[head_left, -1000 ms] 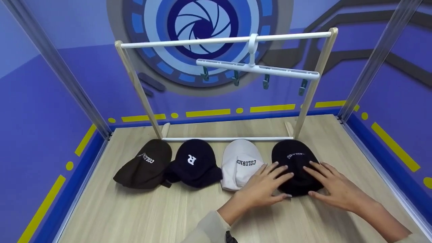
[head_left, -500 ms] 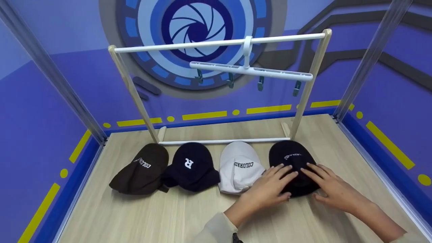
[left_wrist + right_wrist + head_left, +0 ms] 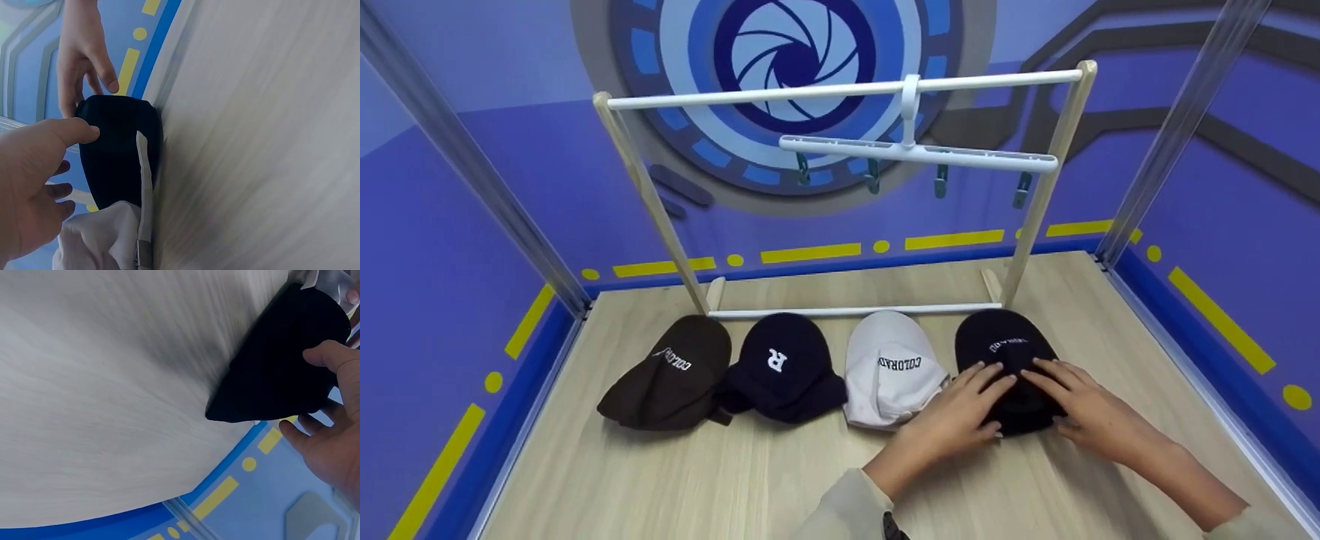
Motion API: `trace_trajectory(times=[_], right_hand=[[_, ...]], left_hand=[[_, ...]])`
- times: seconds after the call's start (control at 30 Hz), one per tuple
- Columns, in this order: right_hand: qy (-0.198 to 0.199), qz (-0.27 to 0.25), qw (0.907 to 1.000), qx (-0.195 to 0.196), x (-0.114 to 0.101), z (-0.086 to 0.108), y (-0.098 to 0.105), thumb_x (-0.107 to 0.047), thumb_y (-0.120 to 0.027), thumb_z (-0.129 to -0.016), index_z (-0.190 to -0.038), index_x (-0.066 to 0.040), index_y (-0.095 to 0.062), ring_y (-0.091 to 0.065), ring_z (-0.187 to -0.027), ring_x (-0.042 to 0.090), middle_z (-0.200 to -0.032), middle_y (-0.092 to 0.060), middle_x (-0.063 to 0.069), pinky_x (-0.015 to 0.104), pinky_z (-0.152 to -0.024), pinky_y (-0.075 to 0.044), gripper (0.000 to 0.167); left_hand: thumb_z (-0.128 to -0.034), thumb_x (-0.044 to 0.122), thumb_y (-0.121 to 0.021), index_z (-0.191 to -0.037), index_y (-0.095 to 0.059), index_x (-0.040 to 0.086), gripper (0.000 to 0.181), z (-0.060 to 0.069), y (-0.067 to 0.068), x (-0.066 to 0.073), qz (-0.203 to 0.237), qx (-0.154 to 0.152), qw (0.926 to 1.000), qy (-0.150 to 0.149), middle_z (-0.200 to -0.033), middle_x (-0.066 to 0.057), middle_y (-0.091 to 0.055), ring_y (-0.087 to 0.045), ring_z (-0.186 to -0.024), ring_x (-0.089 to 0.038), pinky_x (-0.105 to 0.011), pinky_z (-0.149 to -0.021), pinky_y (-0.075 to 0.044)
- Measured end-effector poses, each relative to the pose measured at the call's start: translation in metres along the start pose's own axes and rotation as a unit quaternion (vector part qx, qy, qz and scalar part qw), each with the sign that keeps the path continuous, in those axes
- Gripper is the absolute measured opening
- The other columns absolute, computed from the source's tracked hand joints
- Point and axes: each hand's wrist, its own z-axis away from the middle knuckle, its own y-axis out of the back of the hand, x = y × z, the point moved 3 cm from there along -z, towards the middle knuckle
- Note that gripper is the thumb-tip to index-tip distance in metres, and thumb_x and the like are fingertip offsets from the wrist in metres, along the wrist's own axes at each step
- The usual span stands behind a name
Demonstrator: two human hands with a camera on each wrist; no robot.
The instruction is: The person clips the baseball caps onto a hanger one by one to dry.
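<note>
A black cap (image 3: 1011, 360) with white lettering lies at the right end of a row of caps. My left hand (image 3: 952, 420) rests its fingers on the cap's left side, and in the left wrist view its thumb (image 3: 84, 134) lies at the cap. From the other side, my right hand (image 3: 1099, 412) touches the crown with extended fingers; the right wrist view shows its thumb (image 3: 326, 355) over the dark fabric. Neither hand is closed round the cap. Left of it sits a white cap (image 3: 892, 367), partly covered by my left hand.
A navy cap (image 3: 785, 375) with a white R and a dark brown cap (image 3: 675, 375) lie further left. Behind them stands a wooden rack (image 3: 660, 217), whose top rod carries a white hanger (image 3: 922, 154) with several green clips. Blue walls surround the wooden table (image 3: 720, 487).
The head view has shifted slightly, moving the scene left in the frame. My hands stay on the black cap, their fingers moving only a little.
</note>
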Motion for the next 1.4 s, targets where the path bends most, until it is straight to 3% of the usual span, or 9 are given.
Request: trace_trajectory(times=[0.17, 0.5, 0.77, 1.13, 1.4], right_hand=[[0.017, 0.006, 0.9995, 0.027, 0.000, -0.003, -0.002, 0.006, -0.083, -0.075, -0.147, -0.004, -0.052, -0.046, -0.132, 0.049, -0.149, -0.046, 0.024, 0.059, -0.095, -0.051, 0.079], [0.006, 0.019, 0.9995, 0.024, 0.004, -0.008, -0.002, 0.002, -0.084, -0.078, -0.144, -0.001, -0.054, -0.045, -0.134, 0.047, -0.148, -0.048, 0.024, 0.060, -0.098, -0.049, 0.072], [-0.005, 0.005, 0.9998, 0.018, 0.004, -0.011, -0.005, 0.002, -0.084, -0.077, -0.144, 0.000, -0.054, -0.044, -0.134, 0.050, -0.148, -0.047, 0.026, 0.063, -0.100, -0.046, 0.073], [-0.011, 0.008, 0.9983, 0.056, 0.003, -0.015, -0.021, 0.002, -0.084, -0.075, -0.141, 0.004, -0.054, -0.043, -0.134, 0.050, -0.144, -0.052, 0.025, 0.062, -0.102, -0.044, 0.073], [-0.017, 0.027, 0.9974, 0.064, 0.005, -0.008, -0.023, 0.002, -0.083, -0.076, -0.137, 0.005, -0.058, -0.045, -0.135, 0.047, -0.141, -0.056, 0.024, 0.058, -0.104, -0.043, 0.066]], left_hand=[[-0.0979, 0.038, -0.068, -0.159, -0.035, 0.025, 0.070, -0.002, -0.004, 0.001, 0.000, 0.000, 1.0000, 0.004, -0.163, -0.003, -0.035, -0.035, -0.148, -0.025, -0.037, -0.117, -0.036], [-0.0968, 0.041, -0.068, -0.161, -0.029, 0.017, 0.079, -0.015, -0.010, 0.009, -0.016, 0.007, 0.9994, 0.029, -0.164, -0.006, -0.031, -0.030, -0.150, -0.029, -0.036, -0.118, -0.035], [-0.0943, 0.042, -0.071, -0.160, -0.031, 0.013, 0.082, -0.013, -0.021, 0.017, -0.058, 0.014, 0.9977, 0.033, -0.163, -0.010, -0.032, -0.033, -0.149, -0.032, -0.038, -0.119, -0.032], [-0.0988, 0.030, -0.066, -0.156, -0.038, 0.009, 0.067, -0.013, -0.032, 0.014, -0.061, 0.032, 0.9949, 0.073, -0.159, -0.010, -0.039, -0.040, -0.145, -0.027, -0.040, -0.119, -0.033], [-0.0970, 0.017, -0.066, -0.148, -0.050, 0.011, 0.054, -0.013, -0.036, 0.022, -0.106, 0.030, 0.9921, 0.060, -0.151, -0.005, -0.051, -0.048, -0.139, -0.023, -0.037, -0.116, -0.038]])
